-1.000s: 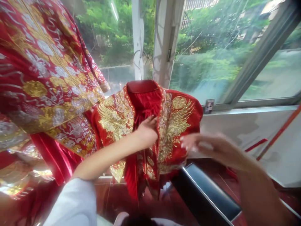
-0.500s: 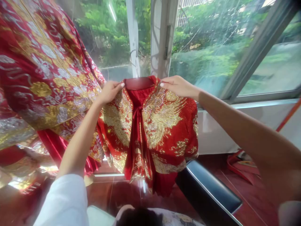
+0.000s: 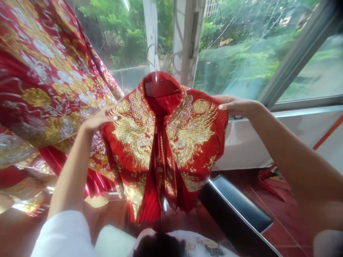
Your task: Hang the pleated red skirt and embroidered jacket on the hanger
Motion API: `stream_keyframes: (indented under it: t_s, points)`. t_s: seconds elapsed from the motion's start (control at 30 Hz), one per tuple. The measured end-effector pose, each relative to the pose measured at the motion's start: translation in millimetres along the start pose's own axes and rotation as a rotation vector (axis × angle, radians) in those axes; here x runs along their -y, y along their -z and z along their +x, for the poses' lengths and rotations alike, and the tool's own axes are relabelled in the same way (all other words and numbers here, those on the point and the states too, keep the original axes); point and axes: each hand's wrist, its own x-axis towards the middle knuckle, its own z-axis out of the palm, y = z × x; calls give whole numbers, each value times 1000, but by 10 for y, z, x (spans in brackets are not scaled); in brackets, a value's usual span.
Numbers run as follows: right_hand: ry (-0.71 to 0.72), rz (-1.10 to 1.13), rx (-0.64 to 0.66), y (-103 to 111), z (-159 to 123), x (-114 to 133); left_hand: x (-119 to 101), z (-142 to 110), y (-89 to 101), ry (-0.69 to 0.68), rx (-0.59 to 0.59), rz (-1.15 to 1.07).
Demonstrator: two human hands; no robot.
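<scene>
A red jacket with gold and silver embroidery hangs from a hanger whose metal hook rises above the collar. Its front falls partly apart, and red pleated cloth shows below. My left hand is closed on the jacket's shoulder at the left, thumb on the front and fingers behind. At the opposite shoulder, my right hand pinches the fabric the same way. The fingertips behind the cloth are hidden.
A large embroidered red garment hangs at the left. Windows fill the back. A dark padded seat or bench stands lower right, beside red straps on the tiled floor. A person's head shows at the bottom edge.
Both hands have moved outward from the collar to the shoulders, spreading the jacket wider. The collar now stands higher and more open, and more of the hanger hook shows.
</scene>
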Motion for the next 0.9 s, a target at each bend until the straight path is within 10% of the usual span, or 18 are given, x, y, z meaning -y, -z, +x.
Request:
stream_keyframes:
  t_s: [0.27,0.43,0.63,0.73,0.9]
  points:
    - [369,-548,-1046,-754,-98,-384,-129,-294,-738,-34,-688,412]
    - [483,-721,-1423,-1360,-447,-1195,372,-900,-1877,-56,-959,555]
    - [266,-917,-1188,-2722,-785,-2018,1056,-1631,-3253,192,-766,548]
    - [127,-853,-1133,-3030,-624,-2234,1147,-1669,-3292,280,-779,456]
    - [182,-513,-1148,-2932,-524,-2318,1140,-1815,-3147,238,-638,340]
